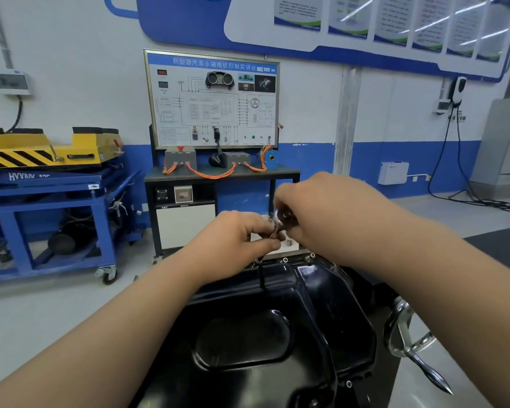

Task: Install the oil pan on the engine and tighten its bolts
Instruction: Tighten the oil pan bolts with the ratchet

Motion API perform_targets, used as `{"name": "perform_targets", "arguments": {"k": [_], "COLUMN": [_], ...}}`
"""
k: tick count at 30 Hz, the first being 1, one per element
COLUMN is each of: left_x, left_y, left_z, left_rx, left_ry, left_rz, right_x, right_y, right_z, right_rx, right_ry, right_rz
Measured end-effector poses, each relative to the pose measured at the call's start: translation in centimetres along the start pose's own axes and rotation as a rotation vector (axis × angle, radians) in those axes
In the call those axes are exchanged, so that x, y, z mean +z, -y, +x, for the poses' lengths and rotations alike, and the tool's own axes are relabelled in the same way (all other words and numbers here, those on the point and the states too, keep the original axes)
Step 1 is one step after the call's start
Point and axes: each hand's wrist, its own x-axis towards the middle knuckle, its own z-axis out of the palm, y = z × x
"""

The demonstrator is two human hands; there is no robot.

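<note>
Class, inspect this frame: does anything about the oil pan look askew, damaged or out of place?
Nothing stands out. The black oil pan looks intact; the left hand and right hand hold a small metal tool above its far edge.

The fingers (pixel 267 231) of the left hand (pixel 233 234) and the right hand (pixel 330 210) meet on a shiny metal piece (pixel 283 217). Straight below them and nearer the camera lies the black oil pan (pixel 277 325), hump upward, its rim holes (pixel 285 260) just under the fingertips. What bears it is hidden beneath it. A chrome hand wheel (pixel 402 331) sticks out low to the right of the fingers. The grey floor (pixel 42 319) carries a motor-control training bench (pixel 221 172) beyond the fingers. Well to their left is a blue wheeled lift cart (pixel 44 201) with a yellow striped block (pixel 42 148) on top, and loose black cables (pixel 483 203) lie far right
</note>
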Motion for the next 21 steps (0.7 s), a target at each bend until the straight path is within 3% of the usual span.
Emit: {"name": "perform_targets", "arguments": {"k": [6,9,14,21], "left_x": [0.8,1.1,1.3,0.9], "left_y": [-0.8,-0.6,0.1,0.2], "left_z": [-0.4,-0.2,-0.1,-0.7], "left_rx": [-0.079,-0.084,-0.083,-0.106], "left_ry": [-0.104,-0.165,-0.051,-0.177], "left_rz": [-0.043,-0.009,0.013,-0.003], "right_x": [0.7,0.1,-1.0,-0.7], "right_y": [1.1,1.1,0.3,1.0], "right_z": [-0.5,-0.2,0.6,0.1], "right_rx": [0.179,0.134,-0.121,0.043], "right_ry": [-0.052,-0.049,0.007,-0.038], "right_rz": [0.096,0.067,-0.175,-0.038]}}
